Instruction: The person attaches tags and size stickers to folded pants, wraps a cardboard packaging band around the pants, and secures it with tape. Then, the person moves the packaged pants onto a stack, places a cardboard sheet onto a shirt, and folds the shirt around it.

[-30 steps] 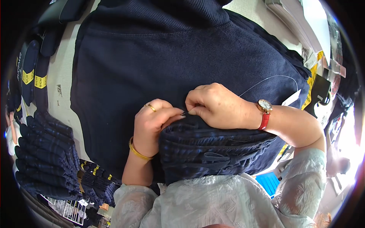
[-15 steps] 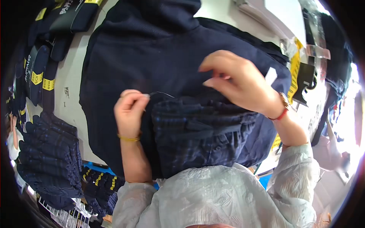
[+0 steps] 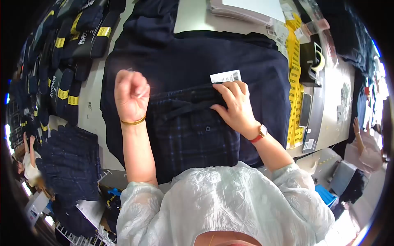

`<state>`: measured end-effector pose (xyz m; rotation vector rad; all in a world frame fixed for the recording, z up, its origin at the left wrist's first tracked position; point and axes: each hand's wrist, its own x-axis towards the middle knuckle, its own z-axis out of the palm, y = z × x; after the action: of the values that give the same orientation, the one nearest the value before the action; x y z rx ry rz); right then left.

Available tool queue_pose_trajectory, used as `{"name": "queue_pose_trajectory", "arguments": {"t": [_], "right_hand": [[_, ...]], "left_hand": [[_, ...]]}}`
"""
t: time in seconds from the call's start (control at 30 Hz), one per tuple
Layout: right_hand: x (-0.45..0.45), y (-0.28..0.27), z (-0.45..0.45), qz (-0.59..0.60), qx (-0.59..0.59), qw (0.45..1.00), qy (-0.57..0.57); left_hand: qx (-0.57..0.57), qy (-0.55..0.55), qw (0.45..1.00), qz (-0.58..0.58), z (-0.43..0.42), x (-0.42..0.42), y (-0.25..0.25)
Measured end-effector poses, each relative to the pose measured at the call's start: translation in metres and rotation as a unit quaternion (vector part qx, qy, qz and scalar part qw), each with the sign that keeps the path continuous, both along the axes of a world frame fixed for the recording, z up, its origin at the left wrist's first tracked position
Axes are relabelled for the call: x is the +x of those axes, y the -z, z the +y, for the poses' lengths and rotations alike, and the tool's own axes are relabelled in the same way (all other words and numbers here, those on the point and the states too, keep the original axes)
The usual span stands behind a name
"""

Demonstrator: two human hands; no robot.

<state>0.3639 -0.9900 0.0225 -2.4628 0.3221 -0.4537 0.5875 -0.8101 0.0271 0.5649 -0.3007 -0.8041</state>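
A folded dark blue plaid garment (image 3: 184, 141) with a button and a gathered waistband lies in front of me on a larger dark navy cloth (image 3: 262, 78). A white barcode tag (image 3: 223, 76) sticks out at its top edge. My right hand (image 3: 236, 106) rests on the waistband just below the tag, thumb apart from the fingers. My left hand (image 3: 132, 94) is raised left of the garment, fingers curled closed. Something thin and pale shows blurred at its fingertips; I cannot make out what it is.
Packed dark garments with yellow bands (image 3: 61, 94) line the left side. A plaid stack (image 3: 69, 160) stands at lower left. At right lie yellow printed strips (image 3: 294, 82), a tape dispenser (image 3: 314, 65) and a phone (image 3: 305, 110). White sheets (image 3: 246, 12) lie at the back. Other people work at both sides.
My right hand has come down from the air onto the waistband. My left hand, which pinched a thin strand, has moved up and left. The garment lies flatter, and the view has shifted.
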Motion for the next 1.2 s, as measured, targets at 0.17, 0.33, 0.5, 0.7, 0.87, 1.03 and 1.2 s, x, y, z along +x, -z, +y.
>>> {"name": "queue_pose_trajectory", "arguments": {"t": [0.17, 0.33, 0.5, 0.7, 0.87, 1.03, 1.2], "right_hand": [[-0.004, 0.016, 0.007, -0.037, -0.009, 0.998, 0.053], [-0.011, 0.029, 0.010, -0.078, -0.037, 0.994, 0.064], [-0.012, 0.034, 0.015, -0.097, -0.039, 0.992, 0.070], [-0.024, 0.023, 0.015, -0.017, -0.025, 0.999, 0.043], [-0.044, 0.020, 0.009, -0.037, -0.065, 0.996, 0.039], [-0.045, 0.036, 0.011, -0.092, -0.018, 0.995, 0.012], [-0.046, 0.045, 0.013, -0.097, 0.021, 0.995, 0.005]], "left_hand": [[0.252, 0.067, 0.956, -0.134, -0.046, -0.036, -0.050], [0.382, 0.070, 0.854, -0.347, -0.072, -0.060, -0.048], [0.321, 0.065, 0.730, -0.601, -0.096, -0.081, -0.022], [0.411, 0.157, 0.633, -0.637, -0.088, -0.077, 0.016], [0.401, 0.113, 0.629, -0.657, -0.081, -0.087, 0.022], [0.371, 0.090, 0.660, -0.647, -0.073, -0.087, 0.036], [0.350, 0.112, 0.607, -0.704, -0.065, -0.089, 0.011]]}}
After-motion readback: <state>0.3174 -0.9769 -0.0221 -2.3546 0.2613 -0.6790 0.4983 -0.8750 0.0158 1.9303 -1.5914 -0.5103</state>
